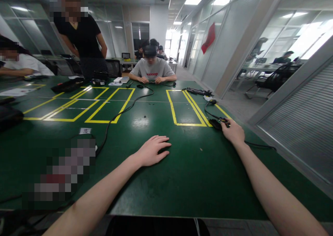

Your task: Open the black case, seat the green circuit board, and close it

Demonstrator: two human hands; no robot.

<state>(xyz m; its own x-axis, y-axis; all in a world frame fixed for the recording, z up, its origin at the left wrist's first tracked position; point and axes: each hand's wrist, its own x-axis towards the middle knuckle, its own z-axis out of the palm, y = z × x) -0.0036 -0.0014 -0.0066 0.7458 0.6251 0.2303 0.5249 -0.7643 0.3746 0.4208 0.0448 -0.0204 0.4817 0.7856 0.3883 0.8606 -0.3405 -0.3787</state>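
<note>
Green table (187, 180) fills lower frame, office behind. Right hand (234, 132), right of centre, fingers curled closed round small black gadget (225, 121); cannot tell if lifted. Left hand (152, 151), mid-frame, palm down, fingers loosely spread, holding nothing. Step looks like gripping gadget; next move likely calls for steady pinch, slack in nearby cable (260, 146). Count: two hands, one gadget, one grey-shirted person (153, 68) upper centre.

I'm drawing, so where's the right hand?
At the head view's right, the right hand touches a dark object near yellow tape on the green table.
</note>
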